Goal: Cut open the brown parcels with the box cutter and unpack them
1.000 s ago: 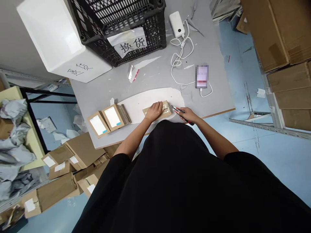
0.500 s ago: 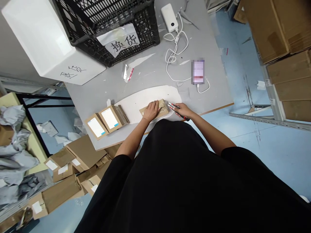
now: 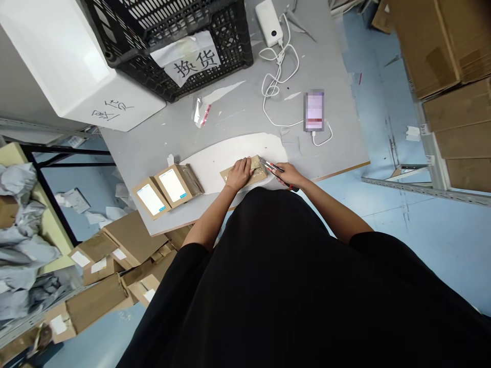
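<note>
kraft cardboard package (image 3: 258,171) lies flat on a torn white sheet (image 3: 215,163), near the front edge of a grey worktable (image 3: 233,110), with clear film over its top. the person's left hand (image 3: 238,174) rests on it with the fingers spread, pressing down rather than gripping. the right hand (image 3: 290,175) is closed in a narrow grip around a utility knife (image 3: 276,169) with a red and black handle, its blade tip right at the package's far right corner. black sleeves (image 3: 195,245) cover the upper arms, and a black garment (image 3: 268,281) fills the bottom of the view.

just left of the hands, two kraft boxes with white labels (image 3: 161,191) sit side by side, touching a bunch of crumpled clear wrap (image 3: 191,180). farther up the table lie a small clear bag with a red strip (image 3: 200,112), a blurred phone (image 3: 314,111), and a white power bank (image 3: 268,23) with a tangled white cable (image 3: 278,84). a black plastic crate (image 3: 215,51) with a paper sign in chinese (image 3: 186,64) stands beside a white foam box (image 3: 65,61) with handwriting on it.

beyond the table, flattened cartons (image 3: 128,240) and grey mailer bags (image 3: 19,240) are heaped at left, and stacked brown cartons (image 3: 429,46) rise at right above a blue floor (image 3: 429,255).
</note>
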The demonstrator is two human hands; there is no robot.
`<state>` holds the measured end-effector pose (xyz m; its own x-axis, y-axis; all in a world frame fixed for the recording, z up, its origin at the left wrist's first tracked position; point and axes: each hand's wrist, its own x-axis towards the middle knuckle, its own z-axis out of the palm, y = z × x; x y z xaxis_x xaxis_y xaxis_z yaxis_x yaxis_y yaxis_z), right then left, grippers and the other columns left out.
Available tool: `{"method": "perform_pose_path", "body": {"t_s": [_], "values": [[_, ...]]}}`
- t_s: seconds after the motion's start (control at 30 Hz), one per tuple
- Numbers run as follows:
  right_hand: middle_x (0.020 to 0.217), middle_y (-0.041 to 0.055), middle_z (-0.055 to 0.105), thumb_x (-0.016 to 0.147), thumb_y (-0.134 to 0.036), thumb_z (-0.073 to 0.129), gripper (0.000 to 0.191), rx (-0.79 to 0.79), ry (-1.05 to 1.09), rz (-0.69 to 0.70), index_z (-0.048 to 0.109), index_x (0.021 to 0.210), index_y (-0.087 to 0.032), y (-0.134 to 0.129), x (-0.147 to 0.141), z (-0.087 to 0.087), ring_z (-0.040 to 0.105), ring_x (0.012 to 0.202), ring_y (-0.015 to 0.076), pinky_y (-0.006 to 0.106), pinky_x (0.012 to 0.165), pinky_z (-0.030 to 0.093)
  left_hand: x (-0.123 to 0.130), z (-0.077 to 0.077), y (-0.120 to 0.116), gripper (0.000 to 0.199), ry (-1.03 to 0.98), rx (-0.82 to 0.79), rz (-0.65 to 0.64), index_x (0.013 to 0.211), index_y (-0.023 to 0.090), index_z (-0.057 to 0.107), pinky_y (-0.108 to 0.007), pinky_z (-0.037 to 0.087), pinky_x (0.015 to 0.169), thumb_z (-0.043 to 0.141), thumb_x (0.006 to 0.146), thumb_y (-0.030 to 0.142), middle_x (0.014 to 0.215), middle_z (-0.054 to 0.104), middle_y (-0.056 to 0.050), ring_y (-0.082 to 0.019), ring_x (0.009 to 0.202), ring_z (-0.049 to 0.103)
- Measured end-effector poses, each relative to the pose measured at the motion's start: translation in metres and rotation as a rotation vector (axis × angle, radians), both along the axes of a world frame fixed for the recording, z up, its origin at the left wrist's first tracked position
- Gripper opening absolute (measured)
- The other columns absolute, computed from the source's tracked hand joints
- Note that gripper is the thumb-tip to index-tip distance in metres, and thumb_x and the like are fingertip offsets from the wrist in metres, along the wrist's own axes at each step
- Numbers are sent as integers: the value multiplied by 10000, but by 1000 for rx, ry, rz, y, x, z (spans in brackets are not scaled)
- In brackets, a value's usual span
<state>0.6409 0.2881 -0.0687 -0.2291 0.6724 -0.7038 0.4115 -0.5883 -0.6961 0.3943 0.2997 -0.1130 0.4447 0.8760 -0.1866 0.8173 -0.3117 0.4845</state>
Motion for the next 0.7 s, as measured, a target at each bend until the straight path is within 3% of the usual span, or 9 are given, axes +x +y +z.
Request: {"method": "perform_pose_path", "body": {"t_s": [0.37,0.7], "values": [[496,-67,525,961,-291,572,143,40,-25,31,641,1020,-180,-9,4,-8,459,362,68,169,391,364,-2,-6,1,640,35,-16,-11,1470,78,457,-527,375,1123,270,1016,488,1432,513,-255,-382,1343,477],[510,-71,511,977,-284,552,176,-25,38,-101,639,1083,-172,-12,-1,-2,447,366,62,164,394,369,-1,-4,1,619,15,-8,13,1471,88,452,-510,376,1133,291,1015,475,1417,530,-244,-365,1346,474]]}}
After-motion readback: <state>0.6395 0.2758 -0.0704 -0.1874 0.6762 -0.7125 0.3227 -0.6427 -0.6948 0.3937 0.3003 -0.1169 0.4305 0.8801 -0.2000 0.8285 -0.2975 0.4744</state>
